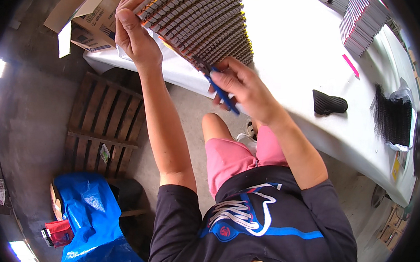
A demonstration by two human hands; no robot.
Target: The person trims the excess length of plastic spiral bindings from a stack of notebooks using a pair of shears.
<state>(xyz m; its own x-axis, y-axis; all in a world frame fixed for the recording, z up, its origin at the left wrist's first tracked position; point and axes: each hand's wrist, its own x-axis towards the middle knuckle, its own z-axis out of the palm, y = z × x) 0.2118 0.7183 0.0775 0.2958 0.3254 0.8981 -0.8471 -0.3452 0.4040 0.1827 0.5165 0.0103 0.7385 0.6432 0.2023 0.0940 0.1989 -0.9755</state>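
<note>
A tall stack of wire-bound booklets, with rows of grey binding loops facing me, stands at the front edge of the white-covered table. My left hand is at the stack's left end, its fingers closed around the edge of the booklets there. In my right hand is a pair of blue-handled pliers. Their dark jaws meet the lower front edge of the stack. What exactly lies between the jaws is too small to tell.
On the table's right are a black ribbed object, a pink strip, another booklet stack and black wire bindings in a clear bag. Cardboard boxes, a wooden pallet and blue plastic sheeting are at left.
</note>
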